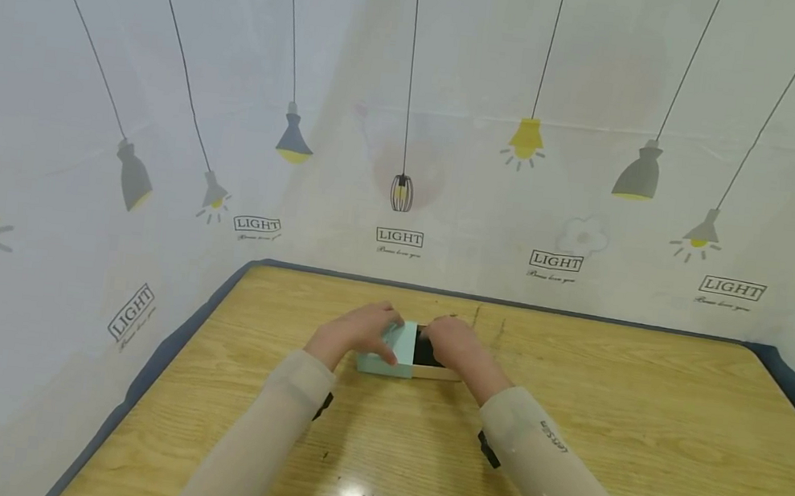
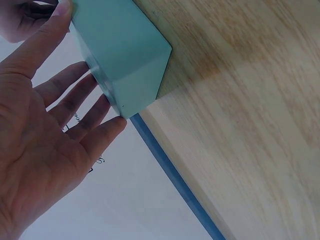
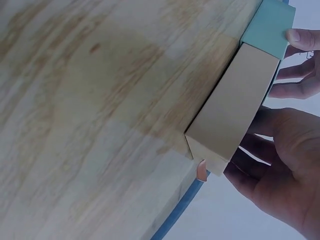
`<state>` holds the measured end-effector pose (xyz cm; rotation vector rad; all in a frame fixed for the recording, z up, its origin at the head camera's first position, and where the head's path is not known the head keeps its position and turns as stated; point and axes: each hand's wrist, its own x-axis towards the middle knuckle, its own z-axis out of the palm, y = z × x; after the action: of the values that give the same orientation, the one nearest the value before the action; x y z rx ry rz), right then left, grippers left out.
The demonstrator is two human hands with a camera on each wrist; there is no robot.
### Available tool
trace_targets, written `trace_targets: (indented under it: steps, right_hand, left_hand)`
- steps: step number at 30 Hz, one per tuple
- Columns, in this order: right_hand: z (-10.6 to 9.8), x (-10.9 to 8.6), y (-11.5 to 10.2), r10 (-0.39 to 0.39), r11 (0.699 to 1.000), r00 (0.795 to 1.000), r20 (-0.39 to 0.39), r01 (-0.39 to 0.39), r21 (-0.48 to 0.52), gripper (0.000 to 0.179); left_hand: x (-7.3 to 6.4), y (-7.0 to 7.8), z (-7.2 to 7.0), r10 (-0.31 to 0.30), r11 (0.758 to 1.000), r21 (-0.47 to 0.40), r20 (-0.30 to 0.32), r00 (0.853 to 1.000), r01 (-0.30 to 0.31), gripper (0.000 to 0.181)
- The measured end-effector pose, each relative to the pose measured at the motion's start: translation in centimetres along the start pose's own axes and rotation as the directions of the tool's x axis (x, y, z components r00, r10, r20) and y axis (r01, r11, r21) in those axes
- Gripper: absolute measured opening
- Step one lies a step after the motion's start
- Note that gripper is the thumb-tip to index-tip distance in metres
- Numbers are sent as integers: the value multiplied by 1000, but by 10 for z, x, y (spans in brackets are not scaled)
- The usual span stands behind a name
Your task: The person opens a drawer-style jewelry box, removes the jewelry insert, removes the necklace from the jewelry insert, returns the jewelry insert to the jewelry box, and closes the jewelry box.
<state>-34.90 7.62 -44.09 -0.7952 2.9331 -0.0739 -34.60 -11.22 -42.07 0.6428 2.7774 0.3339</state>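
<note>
A box with a pale teal sleeve lies on the table, its cream drawer slid partway out to the right. Black lining shows inside the drawer. My left hand grips the sleeve, thumb on the near top edge and fingers spread over the top toward the far side. At the drawer, my right hand reaches down from above with bent fingers. Its fingertips are hidden behind the drawer wall in the right wrist view, so I cannot tell what they hold. A small orange-brown tab sticks out at the drawer's end.
The wood-grain table extends around the box, bordered at the back and left by a dark blue edge. Behind it hangs a pale sheet printed with lamps. Dark bands sit around both wrists, the right one below the sleeve.
</note>
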Motion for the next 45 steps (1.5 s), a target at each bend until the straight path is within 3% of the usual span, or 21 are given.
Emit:
trace_targets:
  steps: [21,30,39,45]
  right_hand:
    - [2,0,-2,36,999,999,-9,-36,-16,34]
    - [4,-2,-2,9,1000,999,-42,-9,-9,36]
    - [5,-5,3,-1,997,992,-129,11,83,38]
    - [7,-8,12,74,962,975,-209,-15,273,40]
  left_hand:
    - [3,0,1,-3,1000,-6,-2,1000,3,71]
    - [1,-1,0,-9,1000,-2,6,1000,9,72]
    - [1,-3,1,-10,1000,-4,2,1000,10,72]
    - [1,-2,0,-8,1000,-4,-3,1000,8,73]
